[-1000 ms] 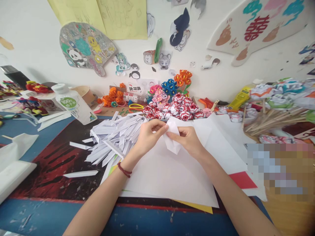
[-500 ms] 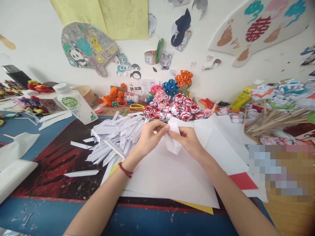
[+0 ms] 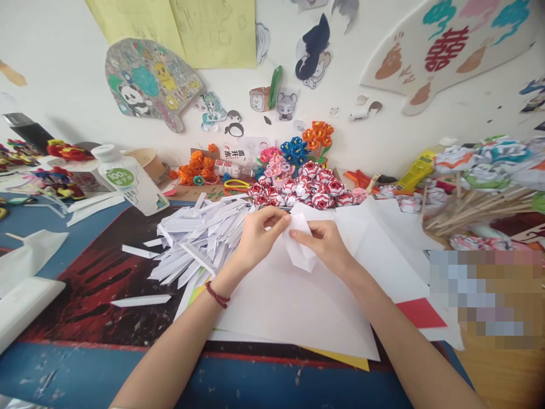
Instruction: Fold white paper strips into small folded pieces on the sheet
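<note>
Both my hands pinch one small folded piece of white paper (image 3: 301, 254) above a large white sheet. My left hand (image 3: 264, 233) grips its upper left corner between thumb and fingers. On the other side, my right hand (image 3: 326, 241) has its thumb on the front of the piece and its fingers behind, where they are partly hidden. The white sheet (image 3: 289, 309) lies flat under my wrists, overlapping others. Left of my hands is a heap of folded white paper strips (image 3: 204, 238), and a few loose strips (image 3: 141, 300) lie apart from it.
Red-and-white paper flowers (image 3: 319, 187) stand behind my hands against the wall. At the left are a white bottle (image 3: 130, 179) and a white box-like object (image 3: 28, 309). Wooden sticks (image 3: 472, 213) and more paper flowers fill the right. A red paper piece (image 3: 421, 313) pokes out between sheets.
The folded paper has turned slightly, and its lower end has swung a little to the right and down. Both hands keep their pinch and have barely shifted.
</note>
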Tool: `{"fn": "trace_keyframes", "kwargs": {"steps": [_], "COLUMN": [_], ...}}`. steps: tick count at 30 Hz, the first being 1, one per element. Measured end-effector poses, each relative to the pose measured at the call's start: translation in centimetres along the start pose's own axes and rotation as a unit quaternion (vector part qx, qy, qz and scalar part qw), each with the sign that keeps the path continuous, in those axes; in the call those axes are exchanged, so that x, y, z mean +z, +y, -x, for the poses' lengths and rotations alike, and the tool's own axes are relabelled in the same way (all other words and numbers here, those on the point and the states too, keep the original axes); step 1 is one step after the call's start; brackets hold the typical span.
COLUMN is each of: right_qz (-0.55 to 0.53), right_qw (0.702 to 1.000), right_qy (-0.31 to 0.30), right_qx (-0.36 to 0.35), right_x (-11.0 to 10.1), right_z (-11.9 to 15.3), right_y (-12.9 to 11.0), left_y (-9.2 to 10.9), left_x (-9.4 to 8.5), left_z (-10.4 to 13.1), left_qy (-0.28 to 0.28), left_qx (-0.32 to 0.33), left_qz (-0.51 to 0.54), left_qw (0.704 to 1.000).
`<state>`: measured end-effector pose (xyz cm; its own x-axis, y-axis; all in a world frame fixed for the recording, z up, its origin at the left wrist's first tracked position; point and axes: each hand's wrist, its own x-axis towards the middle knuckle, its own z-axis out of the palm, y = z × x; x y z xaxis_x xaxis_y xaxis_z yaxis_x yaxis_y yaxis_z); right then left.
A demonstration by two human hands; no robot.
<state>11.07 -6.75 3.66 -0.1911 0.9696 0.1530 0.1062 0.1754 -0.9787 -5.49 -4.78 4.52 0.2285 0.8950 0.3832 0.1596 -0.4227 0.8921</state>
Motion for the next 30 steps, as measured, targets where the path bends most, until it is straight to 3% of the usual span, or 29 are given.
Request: {"fn": "trace_keyframes", "kwargs": {"steps": [10, 30], "right_qz": [-0.048, -0.078], "right_qw": [0.999, 0.992], "right_qy": [-0.015, 0.093], "right_qx": [0.002, -0.024], "right_x": [0.07, 0.16], "right_z": [-0.30, -0.17], "right_y": [0.42, 0.46], "left_y": [-0.11, 0.25], "left_x": [0.19, 0.51], "left_z": [-0.02, 0.11], "left_qy": [-0.011, -0.059], "left_qx": [-0.004, 0.013], "left_qz": [-0.040, -0.053], "left_qw": [0.999, 0.997]}}
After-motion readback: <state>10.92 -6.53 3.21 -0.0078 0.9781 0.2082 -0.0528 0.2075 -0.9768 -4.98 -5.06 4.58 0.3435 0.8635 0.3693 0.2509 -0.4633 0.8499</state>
